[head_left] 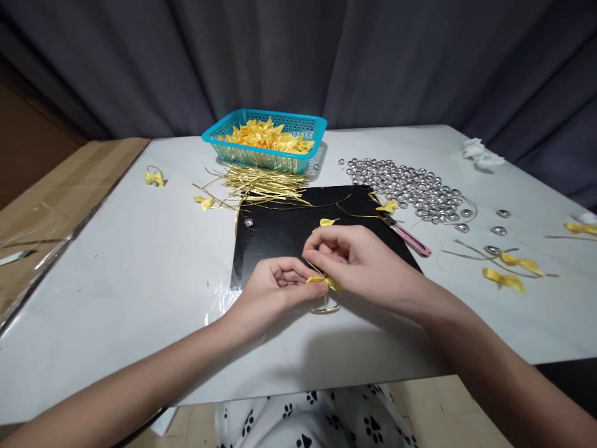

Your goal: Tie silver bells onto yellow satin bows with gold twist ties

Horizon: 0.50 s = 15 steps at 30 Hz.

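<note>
My left hand pinches a small yellow ribbon bow between thumb and forefinger, over the near edge of a black mat. A loop of gold wire hangs below the bow. Fingers of my right hand are closed just above it, with a thin gold wire end running from the fingertips toward the bow. Behind my right hand another yellow ribbon piece lies on the mat. A small silver bead sits at the mat's left side.
A blue basket of yellow bows stands at the back, with a heap of gold wires before it. Silver beads are spread to the right. Pink-handled scissors or a cutter lies across the mat's right edge. A bow with a wire loop sits far left.
</note>
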Each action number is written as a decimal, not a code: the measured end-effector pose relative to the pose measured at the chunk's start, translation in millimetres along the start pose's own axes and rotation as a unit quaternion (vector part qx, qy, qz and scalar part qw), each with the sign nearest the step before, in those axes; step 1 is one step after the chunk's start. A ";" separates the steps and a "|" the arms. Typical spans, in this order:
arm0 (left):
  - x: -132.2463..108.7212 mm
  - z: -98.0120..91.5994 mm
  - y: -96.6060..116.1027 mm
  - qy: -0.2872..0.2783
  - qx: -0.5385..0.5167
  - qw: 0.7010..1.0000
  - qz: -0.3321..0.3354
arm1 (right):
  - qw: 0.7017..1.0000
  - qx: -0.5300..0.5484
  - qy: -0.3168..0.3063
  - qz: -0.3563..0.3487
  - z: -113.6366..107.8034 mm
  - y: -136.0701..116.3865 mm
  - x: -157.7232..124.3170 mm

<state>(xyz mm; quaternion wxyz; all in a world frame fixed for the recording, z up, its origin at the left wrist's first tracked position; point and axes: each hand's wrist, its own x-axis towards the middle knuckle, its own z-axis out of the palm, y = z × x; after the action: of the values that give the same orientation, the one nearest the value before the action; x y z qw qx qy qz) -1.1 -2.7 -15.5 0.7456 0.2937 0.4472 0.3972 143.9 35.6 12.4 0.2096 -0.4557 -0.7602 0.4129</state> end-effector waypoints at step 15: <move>1.2 1.2 1.8 0.032 -0.035 0.999 0.000 | 0.992 0.067 0.071 0.079 -11.1 -2.9 -16.2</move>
<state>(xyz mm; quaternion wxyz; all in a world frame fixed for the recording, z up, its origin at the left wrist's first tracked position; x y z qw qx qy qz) -0.3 -0.8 -14.1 0.7405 0.2543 0.4568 0.4222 158.2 25.7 22.0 0.2597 -0.5274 -0.6757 0.4449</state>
